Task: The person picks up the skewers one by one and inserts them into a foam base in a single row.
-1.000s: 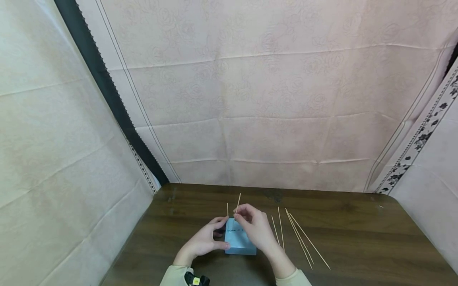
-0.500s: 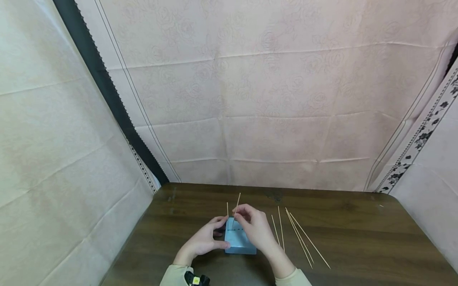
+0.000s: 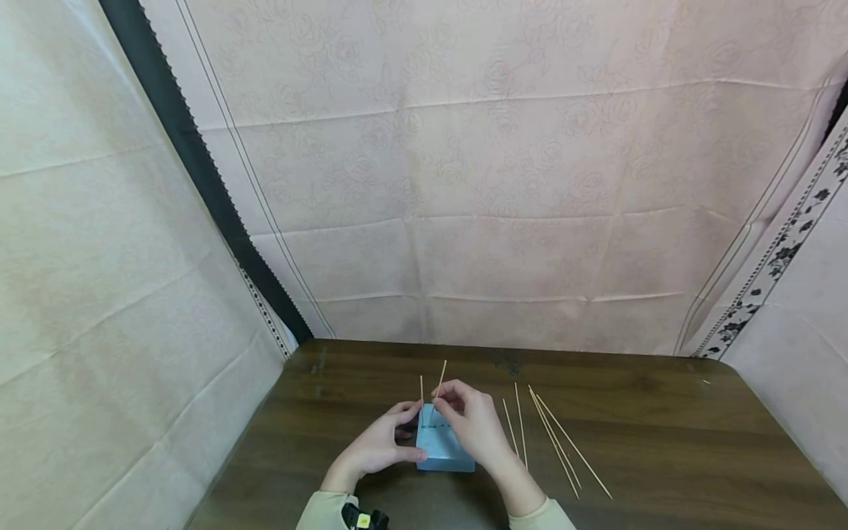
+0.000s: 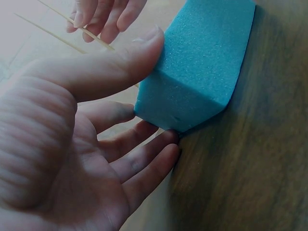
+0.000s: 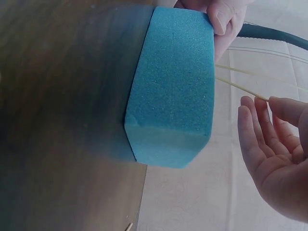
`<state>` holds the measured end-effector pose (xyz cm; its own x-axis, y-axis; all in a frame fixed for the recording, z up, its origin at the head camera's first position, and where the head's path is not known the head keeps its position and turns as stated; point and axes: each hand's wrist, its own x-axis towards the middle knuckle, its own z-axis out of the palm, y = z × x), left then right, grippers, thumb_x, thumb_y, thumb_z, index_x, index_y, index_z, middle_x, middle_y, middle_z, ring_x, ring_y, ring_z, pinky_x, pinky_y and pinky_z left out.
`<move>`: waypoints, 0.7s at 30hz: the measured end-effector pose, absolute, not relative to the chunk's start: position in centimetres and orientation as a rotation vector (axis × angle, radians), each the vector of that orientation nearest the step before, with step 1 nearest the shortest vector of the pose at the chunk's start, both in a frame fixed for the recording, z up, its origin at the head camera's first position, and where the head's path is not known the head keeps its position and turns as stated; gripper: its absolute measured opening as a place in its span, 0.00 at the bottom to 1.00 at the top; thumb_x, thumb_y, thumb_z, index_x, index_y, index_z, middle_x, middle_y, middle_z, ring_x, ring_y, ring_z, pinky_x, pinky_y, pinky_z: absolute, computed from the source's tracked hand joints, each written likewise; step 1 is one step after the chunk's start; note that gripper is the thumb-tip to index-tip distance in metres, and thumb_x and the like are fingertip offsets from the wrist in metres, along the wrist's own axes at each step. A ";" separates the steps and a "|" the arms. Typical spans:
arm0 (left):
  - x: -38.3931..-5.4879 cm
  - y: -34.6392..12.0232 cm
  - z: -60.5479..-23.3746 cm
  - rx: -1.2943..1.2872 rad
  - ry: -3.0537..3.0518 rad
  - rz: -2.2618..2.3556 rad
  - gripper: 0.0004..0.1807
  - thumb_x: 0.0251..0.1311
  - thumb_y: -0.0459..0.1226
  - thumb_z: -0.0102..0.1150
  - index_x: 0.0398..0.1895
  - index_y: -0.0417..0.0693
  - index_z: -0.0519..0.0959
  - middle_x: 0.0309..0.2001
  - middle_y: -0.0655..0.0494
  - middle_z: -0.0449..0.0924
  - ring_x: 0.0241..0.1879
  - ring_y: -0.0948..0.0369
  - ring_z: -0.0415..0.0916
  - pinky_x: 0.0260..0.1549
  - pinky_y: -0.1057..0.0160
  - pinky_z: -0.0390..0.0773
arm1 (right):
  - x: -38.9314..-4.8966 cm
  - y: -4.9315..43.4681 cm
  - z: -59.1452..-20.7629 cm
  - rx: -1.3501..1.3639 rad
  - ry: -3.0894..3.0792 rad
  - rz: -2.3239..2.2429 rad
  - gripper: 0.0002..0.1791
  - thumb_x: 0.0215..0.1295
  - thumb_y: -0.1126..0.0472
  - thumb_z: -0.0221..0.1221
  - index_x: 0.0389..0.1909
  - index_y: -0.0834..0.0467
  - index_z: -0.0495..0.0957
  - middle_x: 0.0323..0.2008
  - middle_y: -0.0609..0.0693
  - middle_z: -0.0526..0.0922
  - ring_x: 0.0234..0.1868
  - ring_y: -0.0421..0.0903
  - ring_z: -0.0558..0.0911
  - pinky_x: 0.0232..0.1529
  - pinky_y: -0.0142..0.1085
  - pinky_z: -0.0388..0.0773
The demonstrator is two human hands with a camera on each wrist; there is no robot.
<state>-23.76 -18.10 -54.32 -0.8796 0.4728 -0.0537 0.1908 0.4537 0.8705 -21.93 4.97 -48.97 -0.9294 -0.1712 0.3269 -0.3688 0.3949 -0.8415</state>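
- While I see the left hand (image 3: 380, 442) clamped on the blue block (image 3: 442, 445), its thumb lies at the near left corner.
- For me, this block is on the near part of the bench (image 3: 662, 419), between both hands.
- With thumb and finger together, the right hand (image 3: 478, 421) pinches one held stick (image 3: 442, 372), whose lower end meets the block.
- I also see a second stick (image 3: 421, 388) standing at the far left corner.
- Five loose sticks (image 3: 573, 447) lie to the right.
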 end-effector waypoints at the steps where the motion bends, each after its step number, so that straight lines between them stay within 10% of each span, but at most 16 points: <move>1: -23.8 -18.1 -54.3 0.567 2.417 1.395 0.51 0.61 0.45 0.80 0.83 0.44 0.63 0.79 0.45 0.62 0.64 0.46 0.78 0.62 0.45 0.81 | -21.9 5.0 -49.0 0.480 -2.462 1.557 0.04 0.75 0.64 0.67 0.46 0.54 0.86 0.39 0.42 0.88 0.41 0.39 0.87 0.47 0.35 0.86; 21: -23.7 -18.0 -54.1 0.585 2.408 1.411 0.51 0.61 0.44 0.80 0.83 0.41 0.62 0.78 0.45 0.63 0.65 0.46 0.76 0.62 0.45 0.80 | -22.0 4.7 -49.3 0.479 -2.480 1.532 0.03 0.74 0.63 0.68 0.43 0.51 0.85 0.38 0.41 0.88 0.39 0.38 0.86 0.45 0.34 0.86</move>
